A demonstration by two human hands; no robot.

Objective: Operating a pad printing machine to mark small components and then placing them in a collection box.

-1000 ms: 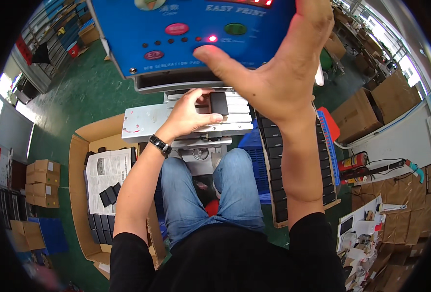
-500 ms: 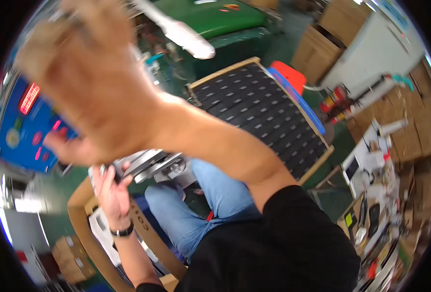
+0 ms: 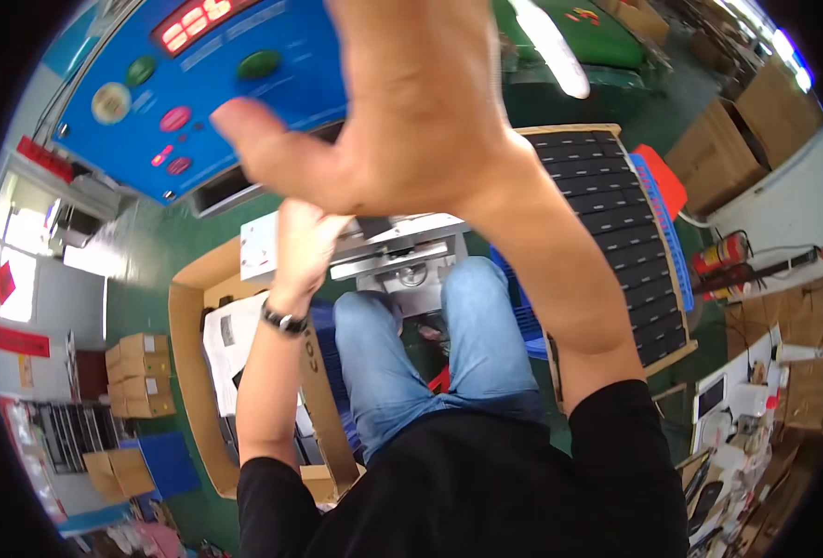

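Blue control panel (image 3: 216, 88) with round coloured buttons and a red digit display is tilting across the upper left of the view, above a grey metal machine plate (image 3: 356, 244) that is sitting just in front of a seated person's knees. Right hand (image 3: 411, 112) is rising close to the camera beside the panel's right edge, palm open and fingers (image 3: 263, 130) spreading, gripping nothing. Left hand (image 3: 305, 244), with a dark wristwatch (image 3: 283, 321) on its wrist, is resting on the machine plate below the panel; whether its fingers are curling around anything cannot be told. Right of the plate, a wooden-framed tray (image 3: 625, 232) is carrying rows of flat dark parts. Left of the plate, an open cardboard box (image 3: 188, 372) is standing on the green floor (image 3: 142, 251).
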